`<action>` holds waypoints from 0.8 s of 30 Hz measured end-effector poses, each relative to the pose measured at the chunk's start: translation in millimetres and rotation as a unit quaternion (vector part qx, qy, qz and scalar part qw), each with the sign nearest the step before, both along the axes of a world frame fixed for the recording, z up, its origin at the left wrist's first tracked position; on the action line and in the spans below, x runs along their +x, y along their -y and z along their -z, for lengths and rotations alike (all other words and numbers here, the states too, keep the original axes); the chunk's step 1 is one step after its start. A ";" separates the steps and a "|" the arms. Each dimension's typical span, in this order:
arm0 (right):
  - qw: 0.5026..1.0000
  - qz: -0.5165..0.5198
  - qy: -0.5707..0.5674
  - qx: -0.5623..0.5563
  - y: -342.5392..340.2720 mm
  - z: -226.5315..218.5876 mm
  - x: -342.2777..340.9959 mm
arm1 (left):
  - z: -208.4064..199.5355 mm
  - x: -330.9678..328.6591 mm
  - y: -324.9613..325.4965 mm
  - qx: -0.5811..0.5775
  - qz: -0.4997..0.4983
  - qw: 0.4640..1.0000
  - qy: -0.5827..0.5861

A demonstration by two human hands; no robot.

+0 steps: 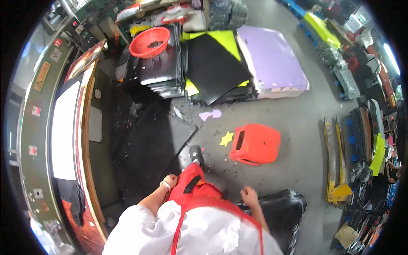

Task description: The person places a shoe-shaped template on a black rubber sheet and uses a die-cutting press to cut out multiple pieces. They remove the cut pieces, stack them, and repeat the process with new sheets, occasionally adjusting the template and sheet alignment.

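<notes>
My left hand (171,181), with a white band at its wrist, hangs beside my red apron (191,185). Its fingers look curled in, and nothing shows in them. On the other side, my right hand (249,195) is loosely closed in the air with no object visible in it. Just below that hand lies a black wrapped stack (282,212). Ahead of it stands a red plastic stool (259,143) on the grey floor. A yellow star-shaped scrap (227,138) lies left of the stool.
Ahead, a red basin (149,42) tops black sheets (159,68), beside a black sheet (214,63) over yellow ones and a purple sheet stack (274,57). A black mat (148,144) and purple scraps (210,114) lie nearer. Left is a machine (36,127); right, a yellow pallet jack (338,191).
</notes>
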State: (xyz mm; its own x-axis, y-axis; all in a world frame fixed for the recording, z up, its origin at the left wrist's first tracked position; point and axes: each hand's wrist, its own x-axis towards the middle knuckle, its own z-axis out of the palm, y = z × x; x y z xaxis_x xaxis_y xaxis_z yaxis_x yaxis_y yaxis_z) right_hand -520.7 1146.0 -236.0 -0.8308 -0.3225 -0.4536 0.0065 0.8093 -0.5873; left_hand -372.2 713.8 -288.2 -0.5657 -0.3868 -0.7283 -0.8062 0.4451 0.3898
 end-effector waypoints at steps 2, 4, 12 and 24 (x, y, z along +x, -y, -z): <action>0.999 0.000 -0.008 -0.037 54.1 13.6 -49.6 | 10.1 -11.2 31.3 0.003 -0.070 0.997 -0.024; 0.999 -0.015 -0.003 -0.036 111.0 27.1 -100.3 | 14.5 -18.0 50.0 0.003 -0.132 0.988 -0.081; 0.997 0.011 0.069 -0.016 301.0 93.6 -266.5 | 31.8 51.8 3.7 0.018 -0.255 0.966 0.028; 0.916 0.340 0.203 0.058 451.3 344.4 -474.6 | -41.2 -26.1 -107.4 0.100 -0.447 0.861 0.222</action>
State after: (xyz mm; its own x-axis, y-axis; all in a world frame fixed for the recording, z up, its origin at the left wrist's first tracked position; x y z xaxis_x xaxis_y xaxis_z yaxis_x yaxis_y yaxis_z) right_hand -995.4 694.8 -580.4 -0.5769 0.2775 -0.7683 0.7314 0.5942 -0.3346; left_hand -398.2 821.3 -247.0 0.2439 -0.3657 -0.8982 -0.8814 -0.4700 -0.0479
